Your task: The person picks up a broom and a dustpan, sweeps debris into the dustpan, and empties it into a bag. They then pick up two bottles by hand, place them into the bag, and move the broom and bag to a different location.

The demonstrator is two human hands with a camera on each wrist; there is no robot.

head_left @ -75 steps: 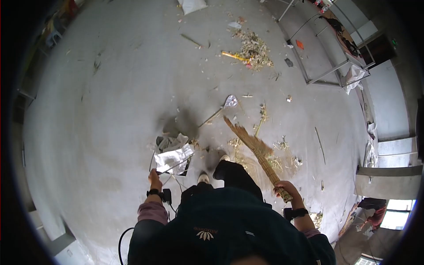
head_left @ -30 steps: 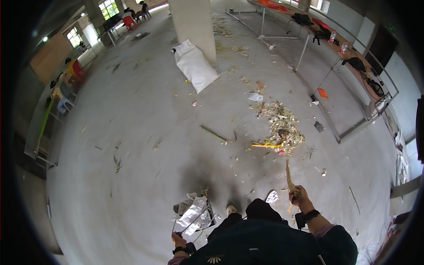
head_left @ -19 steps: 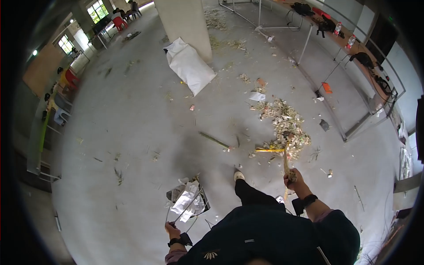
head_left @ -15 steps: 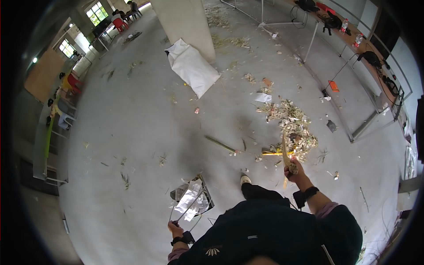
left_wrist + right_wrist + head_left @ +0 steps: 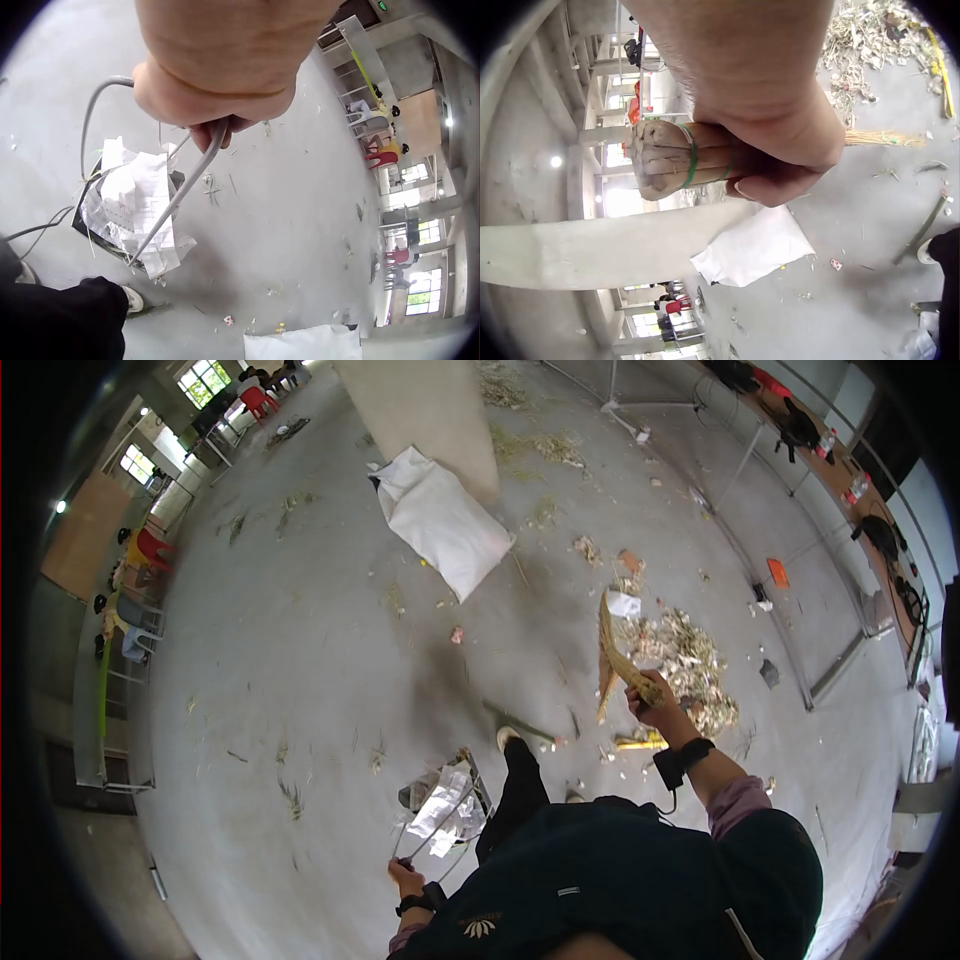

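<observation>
My left hand [image 5: 405, 878] grips the bent grey metal handle [image 5: 187, 184] of a black box-shaped dustpan [image 5: 480, 785], low at my left. White crumpled paper [image 5: 146, 191] heaps over its top and hides most of the inside. In my right hand [image 5: 655, 700] is a straw broom [image 5: 612, 645], its thick stalk end bound with green ties [image 5: 692, 156]. The fingers wrap the stalk just behind that butt, and the bristles point forward and down. Just right of the broom spreads a pile of dry leaf litter and scraps [image 5: 690, 660], with a yellow strip [image 5: 640, 742] at its near edge.
Ahead, a white sack [image 5: 440, 525] leans against a pillar [image 5: 415, 410]. A metal-framed table [image 5: 850, 480] with bags and bottles runs along the right. A green stalk [image 5: 520, 722] lies by my foot. People sit at tables far left.
I have walked forward to the litter pile, both hands still holding the broom and dustpan. Over the last half second, the broom has moved forward to the pile's left side.
</observation>
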